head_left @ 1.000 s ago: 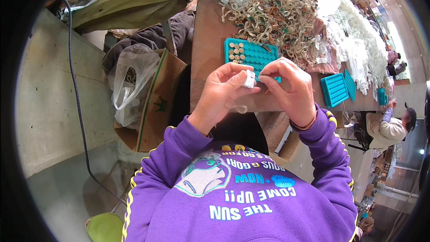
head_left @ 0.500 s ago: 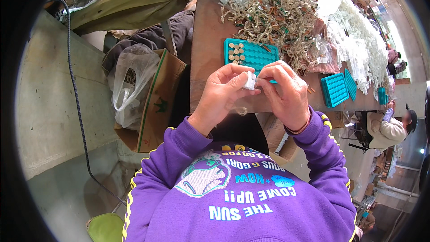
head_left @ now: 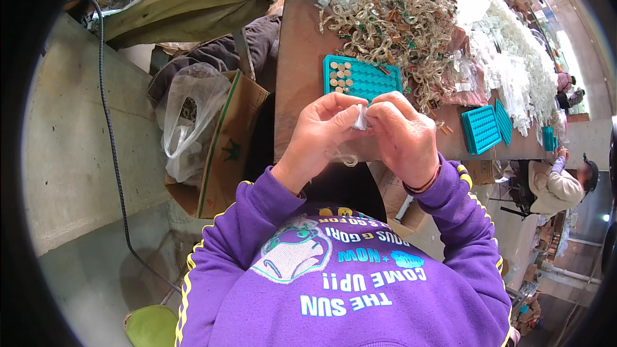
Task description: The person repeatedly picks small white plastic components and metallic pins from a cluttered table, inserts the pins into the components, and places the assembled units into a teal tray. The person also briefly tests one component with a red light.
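Close in front of me my left hand [head_left: 324, 130] pinches a small white block-like plastic piece [head_left: 360, 117] between thumb and fingers. My right hand [head_left: 406, 136] meets it from the other side, its fingertips pressed together against the piece; what else they may hold is hidden. A loop of pale cord [head_left: 348, 160] hangs below the left hand. Just beyond both hands lies a teal tray [head_left: 379, 81] with rows of hollows, several round tan pieces [head_left: 340, 74] standing in its left part.
A brown table [head_left: 302, 45] carries a heap of tangled pale cords [head_left: 398, 22] and a large pile of white pieces [head_left: 508, 45]. More teal trays [head_left: 480, 130] lie to the right. At left stands an open cardboard box [head_left: 222, 148] with a plastic bag [head_left: 186, 122]. Another person [head_left: 556, 183] sits at far right.
My right hand has moved slightly left and closed in on the white piece, its fingers now covering more of it. A bit of teal seen at the right fingers before is now out of sight.
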{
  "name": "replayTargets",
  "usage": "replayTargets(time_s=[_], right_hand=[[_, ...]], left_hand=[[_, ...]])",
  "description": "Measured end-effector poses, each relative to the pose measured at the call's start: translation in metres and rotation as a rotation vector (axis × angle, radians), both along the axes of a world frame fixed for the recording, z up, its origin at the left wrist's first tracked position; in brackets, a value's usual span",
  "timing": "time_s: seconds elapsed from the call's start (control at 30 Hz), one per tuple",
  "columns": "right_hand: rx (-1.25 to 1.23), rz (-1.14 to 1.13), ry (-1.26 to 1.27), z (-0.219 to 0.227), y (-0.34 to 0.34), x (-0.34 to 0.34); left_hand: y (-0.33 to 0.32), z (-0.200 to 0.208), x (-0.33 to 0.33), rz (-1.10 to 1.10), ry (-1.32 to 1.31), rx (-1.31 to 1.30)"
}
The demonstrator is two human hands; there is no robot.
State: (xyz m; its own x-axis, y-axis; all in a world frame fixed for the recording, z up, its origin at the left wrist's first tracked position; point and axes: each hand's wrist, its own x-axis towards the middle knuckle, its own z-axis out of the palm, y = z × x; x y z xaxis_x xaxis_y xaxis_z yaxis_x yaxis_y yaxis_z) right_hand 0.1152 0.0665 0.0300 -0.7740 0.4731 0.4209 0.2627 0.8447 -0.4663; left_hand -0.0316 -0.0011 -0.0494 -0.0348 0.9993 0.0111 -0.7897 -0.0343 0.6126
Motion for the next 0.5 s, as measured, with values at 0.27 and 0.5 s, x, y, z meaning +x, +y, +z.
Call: replayTargets(time_s=[0.27, 0.5], right_hand=[[-0.083, -0.054, 0.128, -0.005, 0.002, -0.002], [-0.013, -0.043, 0.089, -0.002, -0.007, -0.007]], left_hand=[[-0.001, 0.001, 0.002, 0.014, -0.079, -0.018], [-0.003, 0.0, 0.002, -0.01, -0.072, 0.014]])
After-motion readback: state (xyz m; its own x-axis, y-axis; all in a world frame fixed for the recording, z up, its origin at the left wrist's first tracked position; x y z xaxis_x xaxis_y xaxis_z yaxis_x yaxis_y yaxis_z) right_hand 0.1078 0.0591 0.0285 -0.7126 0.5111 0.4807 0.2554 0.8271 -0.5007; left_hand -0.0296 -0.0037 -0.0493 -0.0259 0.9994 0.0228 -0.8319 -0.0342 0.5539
